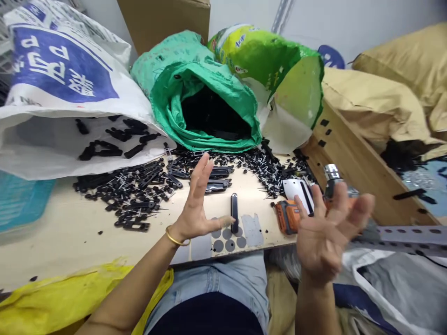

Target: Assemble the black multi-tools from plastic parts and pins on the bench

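Observation:
My left hand (199,207), a gold bracelet (177,236) at its wrist, is raised over the table with thumb and fingers apart and nothing in it. Its thumb tip overlaps a slim black bar-shaped part (234,207) in the view; whether they touch I cannot tell. That part lies lengthwise over several grey round discs (229,245) near the table's front edge. Held up palm toward me, my right hand (324,228) has its fingers spread and is also bare of any object. Behind it, partly hidden, lies an orange and grey power tool (287,217) with a silver chuck (331,172).
Heaps of black parts (139,190) and small screw-like pieces (268,170) cover the table's far side. Behind them open a white sack (80,135), a green sack (164,107) and a yellow-green sack (258,56). A wooden board (363,158) borders the right.

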The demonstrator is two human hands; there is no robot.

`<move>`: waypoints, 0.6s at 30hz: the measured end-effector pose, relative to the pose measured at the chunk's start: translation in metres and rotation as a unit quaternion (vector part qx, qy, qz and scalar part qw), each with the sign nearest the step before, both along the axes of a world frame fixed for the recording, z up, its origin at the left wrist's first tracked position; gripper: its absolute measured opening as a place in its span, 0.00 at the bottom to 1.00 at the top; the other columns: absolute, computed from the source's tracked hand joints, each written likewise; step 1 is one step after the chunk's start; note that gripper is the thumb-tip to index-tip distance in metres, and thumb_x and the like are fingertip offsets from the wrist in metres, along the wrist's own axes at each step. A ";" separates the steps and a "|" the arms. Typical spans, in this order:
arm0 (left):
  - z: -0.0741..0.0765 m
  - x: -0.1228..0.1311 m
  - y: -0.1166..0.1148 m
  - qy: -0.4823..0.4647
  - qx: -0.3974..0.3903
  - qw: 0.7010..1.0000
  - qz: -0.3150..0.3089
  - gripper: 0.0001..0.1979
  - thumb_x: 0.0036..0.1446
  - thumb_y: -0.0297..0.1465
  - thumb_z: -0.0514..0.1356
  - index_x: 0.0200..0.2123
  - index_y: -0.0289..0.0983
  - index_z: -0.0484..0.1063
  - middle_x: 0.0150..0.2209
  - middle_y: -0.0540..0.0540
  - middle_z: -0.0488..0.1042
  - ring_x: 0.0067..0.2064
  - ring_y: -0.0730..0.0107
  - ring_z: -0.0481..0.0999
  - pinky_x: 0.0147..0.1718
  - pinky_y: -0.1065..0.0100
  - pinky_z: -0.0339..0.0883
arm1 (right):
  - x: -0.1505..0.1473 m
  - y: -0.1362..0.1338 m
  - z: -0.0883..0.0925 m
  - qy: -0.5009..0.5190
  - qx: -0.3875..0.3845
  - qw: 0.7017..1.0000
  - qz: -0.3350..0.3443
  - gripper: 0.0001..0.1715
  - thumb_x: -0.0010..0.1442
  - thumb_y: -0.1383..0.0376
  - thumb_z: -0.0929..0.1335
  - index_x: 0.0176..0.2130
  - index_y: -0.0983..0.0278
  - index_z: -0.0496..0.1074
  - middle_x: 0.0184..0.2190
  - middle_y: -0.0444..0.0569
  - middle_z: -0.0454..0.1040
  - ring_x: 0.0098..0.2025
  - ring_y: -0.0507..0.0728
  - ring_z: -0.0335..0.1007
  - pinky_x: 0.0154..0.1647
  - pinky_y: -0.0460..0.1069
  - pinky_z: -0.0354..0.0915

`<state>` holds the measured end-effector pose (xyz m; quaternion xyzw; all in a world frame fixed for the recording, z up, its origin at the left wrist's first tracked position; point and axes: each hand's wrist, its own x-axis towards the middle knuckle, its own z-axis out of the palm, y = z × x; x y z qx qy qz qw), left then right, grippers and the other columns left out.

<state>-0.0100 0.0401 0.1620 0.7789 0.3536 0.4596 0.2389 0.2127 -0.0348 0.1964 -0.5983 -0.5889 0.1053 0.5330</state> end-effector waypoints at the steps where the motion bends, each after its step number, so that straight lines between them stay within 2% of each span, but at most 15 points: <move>1: 0.006 0.006 -0.005 -0.020 -0.013 1.000 -0.004 0.49 0.49 0.57 0.55 0.64 0.48 0.29 0.67 0.40 0.32 0.67 0.46 0.40 0.58 0.43 0.51 | 0.002 -0.006 0.011 -0.010 0.002 1.000 -0.006 0.55 0.51 0.42 0.62 0.63 0.45 0.22 0.68 0.49 0.28 0.65 0.71 0.42 0.50 0.69 0.60; 3: 0.014 0.012 -0.013 -0.045 -0.029 0.999 -0.005 0.50 0.48 0.59 0.53 0.64 0.49 0.26 0.67 0.41 0.30 0.67 0.46 0.40 0.57 0.43 0.54 | 0.004 -0.015 0.025 -0.037 0.007 0.999 -0.011 0.58 0.48 0.41 0.64 0.61 0.41 0.20 0.67 0.46 0.26 0.65 0.73 0.41 0.49 0.71 0.60; 5: 0.018 0.012 -0.020 -0.058 -0.032 0.998 -0.004 0.52 0.47 0.58 0.55 0.63 0.50 0.25 0.66 0.40 0.32 0.66 0.46 0.43 0.55 0.43 0.57 | 0.004 -0.022 0.029 -0.062 0.012 0.998 -0.026 0.58 0.46 0.39 0.64 0.61 0.38 0.22 0.67 0.45 0.30 0.65 0.74 0.42 0.47 0.73 0.59; 7: 0.022 0.009 -0.025 -0.066 -0.029 0.997 -0.004 0.53 0.44 0.57 0.58 0.63 0.51 0.26 0.66 0.39 0.36 0.65 0.46 0.46 0.54 0.41 0.58 | 0.002 -0.026 0.028 -0.056 0.038 0.997 -0.031 0.53 0.45 0.35 0.61 0.61 0.36 0.29 0.66 0.45 0.36 0.64 0.74 0.43 0.47 0.75 0.57; 10: 0.026 0.007 -0.032 -0.071 -0.022 0.997 0.005 0.55 0.41 0.56 0.61 0.62 0.52 0.27 0.65 0.39 0.39 0.65 0.44 0.48 0.54 0.41 0.59 | -0.003 -0.027 0.027 0.012 0.088 0.996 0.012 0.46 0.44 0.32 0.57 0.60 0.35 0.41 0.66 0.42 0.39 0.64 0.74 0.43 0.49 0.76 0.55; 14: 0.027 0.008 -0.038 -0.085 -0.020 0.996 0.013 0.52 0.42 0.58 0.58 0.61 0.52 0.30 0.65 0.40 0.40 0.64 0.46 0.49 0.53 0.42 0.60 | -0.012 -0.028 0.029 0.046 0.078 0.995 0.039 0.42 0.49 0.39 0.60 0.60 0.37 0.43 0.66 0.40 0.38 0.65 0.72 0.41 0.51 0.75 0.56; 16: 0.023 0.004 -0.038 -0.088 -0.025 0.996 0.007 0.47 0.46 0.59 0.54 0.62 0.50 0.33 0.64 0.40 0.41 0.64 0.48 0.51 0.54 0.45 0.60 | -0.014 -0.028 0.027 0.039 0.081 0.995 0.043 0.41 0.52 0.43 0.60 0.61 0.40 0.41 0.66 0.45 0.40 0.64 0.71 0.46 0.50 0.75 0.57; 18: 0.013 -0.007 -0.032 -0.085 -0.020 0.996 0.005 0.42 0.50 0.58 0.50 0.62 0.46 0.38 0.64 0.40 0.44 0.63 0.52 0.53 0.55 0.49 0.61 | -0.012 -0.025 0.019 0.032 0.076 0.995 0.050 0.41 0.55 0.46 0.60 0.62 0.43 0.38 0.64 0.51 0.46 0.60 0.70 0.55 0.50 0.73 0.59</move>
